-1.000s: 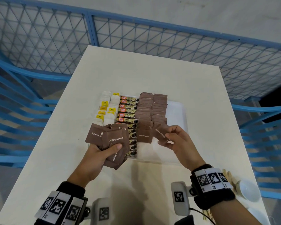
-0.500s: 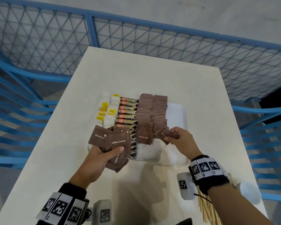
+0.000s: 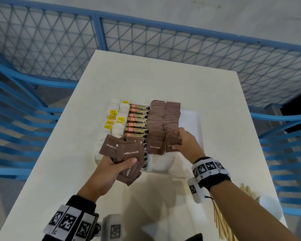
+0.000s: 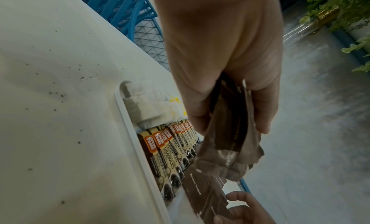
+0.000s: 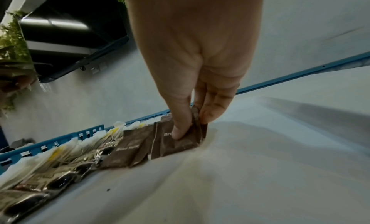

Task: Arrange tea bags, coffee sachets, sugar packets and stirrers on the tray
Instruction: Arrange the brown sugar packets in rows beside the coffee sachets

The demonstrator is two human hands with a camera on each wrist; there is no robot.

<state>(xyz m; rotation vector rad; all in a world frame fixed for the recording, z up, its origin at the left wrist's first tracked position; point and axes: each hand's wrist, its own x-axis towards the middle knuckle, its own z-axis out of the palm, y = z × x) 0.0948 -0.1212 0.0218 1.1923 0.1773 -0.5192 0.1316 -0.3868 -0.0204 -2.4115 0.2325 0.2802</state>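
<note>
A white tray on the table carries rows of white tea bags, coffee sachets and two columns of brown sugar packets. My left hand grips a fanned bunch of brown sugar packets above the tray's near left corner; the same bunch hangs from its fingers in the left wrist view. My right hand pinches one brown sugar packet at the near end of the right column, thumb on top, the packet lying on the tray.
Wooden stirrers lie at the table's near right beside a white dish. The white table is ringed by blue mesh fencing. The tray's right third is bare.
My right hand has carried one sugar packet forward and down onto the near end of the right column. The left hand has kept its bunch almost still.
</note>
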